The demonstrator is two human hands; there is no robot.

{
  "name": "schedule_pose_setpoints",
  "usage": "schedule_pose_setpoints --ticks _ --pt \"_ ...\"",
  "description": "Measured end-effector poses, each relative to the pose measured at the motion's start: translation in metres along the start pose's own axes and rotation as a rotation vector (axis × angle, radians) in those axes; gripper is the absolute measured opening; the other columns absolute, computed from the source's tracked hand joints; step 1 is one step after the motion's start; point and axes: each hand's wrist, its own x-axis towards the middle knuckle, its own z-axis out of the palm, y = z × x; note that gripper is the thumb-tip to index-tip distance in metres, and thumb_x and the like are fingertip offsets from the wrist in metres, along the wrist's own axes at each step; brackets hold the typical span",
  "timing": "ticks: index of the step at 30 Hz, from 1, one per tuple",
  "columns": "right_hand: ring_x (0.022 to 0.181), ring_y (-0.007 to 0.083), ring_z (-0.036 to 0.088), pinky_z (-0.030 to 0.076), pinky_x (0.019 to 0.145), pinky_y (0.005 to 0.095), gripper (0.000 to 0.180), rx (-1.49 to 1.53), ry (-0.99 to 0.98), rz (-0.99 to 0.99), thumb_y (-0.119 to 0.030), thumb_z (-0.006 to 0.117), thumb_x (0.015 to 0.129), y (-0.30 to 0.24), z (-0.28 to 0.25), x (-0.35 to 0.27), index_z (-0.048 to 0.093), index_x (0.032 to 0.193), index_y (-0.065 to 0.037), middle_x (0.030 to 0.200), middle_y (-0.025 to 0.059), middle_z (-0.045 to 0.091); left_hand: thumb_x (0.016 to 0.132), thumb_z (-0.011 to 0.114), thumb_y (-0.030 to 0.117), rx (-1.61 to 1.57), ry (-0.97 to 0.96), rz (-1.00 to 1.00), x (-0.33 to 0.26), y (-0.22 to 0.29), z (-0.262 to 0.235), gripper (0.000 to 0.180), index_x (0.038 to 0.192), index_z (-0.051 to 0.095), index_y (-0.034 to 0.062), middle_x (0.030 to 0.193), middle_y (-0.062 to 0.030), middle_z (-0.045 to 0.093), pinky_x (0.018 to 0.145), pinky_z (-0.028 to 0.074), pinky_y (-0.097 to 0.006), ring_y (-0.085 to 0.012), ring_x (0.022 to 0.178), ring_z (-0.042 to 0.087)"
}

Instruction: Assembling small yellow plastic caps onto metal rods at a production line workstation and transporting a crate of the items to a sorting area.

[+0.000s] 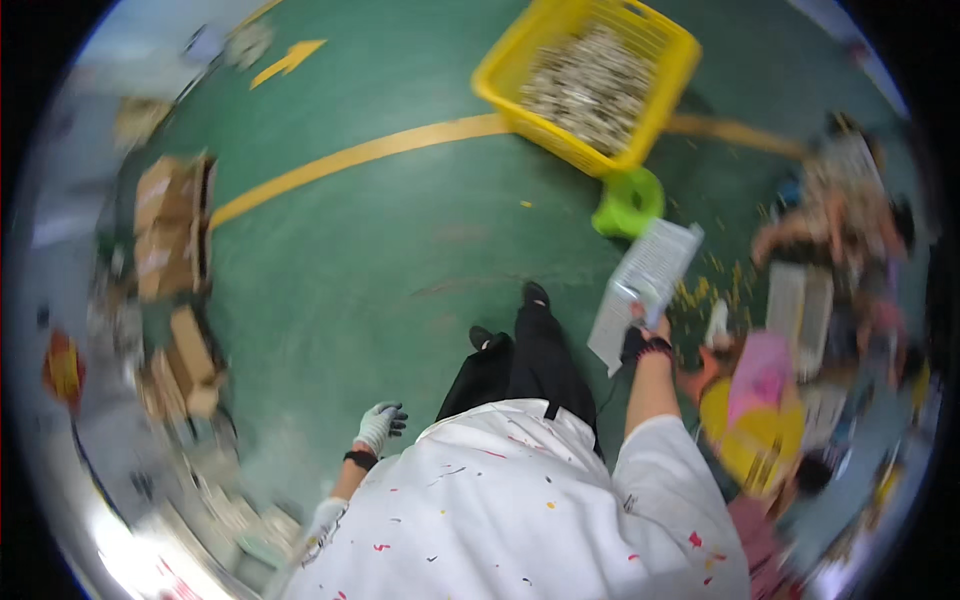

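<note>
In my right hand (648, 338) is a pale, see-through plastic tray (655, 262), gripped at its near end and held tilted out in front of me on the right. Dark covering shows on part of that hand, and its fingers are partly hidden by blur. My left hand (380, 426), in a white glove with dark fingertips, hangs beside my left hip. Its fingers are loosely bent and apart, with nothing in them. Just past the tray's far end stands a green plastic stool (632, 203). Beyond the stool is a yellow basket (570, 150) holding many small pale pieces (590, 88).
People sit or crouch on the right, one in pink and yellow (755, 420). Near them lie a whitish bin (798, 310) and scattered yellow bits (735, 285). Cardboard boxes (172, 228) line the left. A yellow stripe (370, 150) crosses the green floor.
</note>
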Motion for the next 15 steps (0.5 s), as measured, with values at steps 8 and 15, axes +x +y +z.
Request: schedule_pose_setpoints --ticks 8,15 --pt "0.082 0.0238 0.061 0.05 0.073 0.04 0.03 -0.481 -0.037 -0.327 -0.02 0.061 0.082 0.006 -0.018 0.123 0.059 0.104 -0.001 0.09 0.0087 0.063 0.086 0.049 0.021 0.06 0.118 0.192 -0.006 -0.01 0.021 0.029 0.11 0.06 0.0082 0.085 -0.0057 0.066 0.06 0.05 -0.03 -0.0155 0.068 0.062" --pt "0.061 0.0209 0.058 0.047 0.052 0.0336 0.024 0.022 -0.848 0.158 -0.031 0.052 0.086 -0.216 0.187 0.05 0.06 0.092 -0.009 0.078 0.004 0.062 0.086 0.049 0.014 -0.186 0.253 0.099 -0.013 -0.063 0.064 0.027 0.109 0.062 0.0074 0.084 -0.0069 0.066 0.057 0.051 -0.03 -0.0153 0.064 0.062"
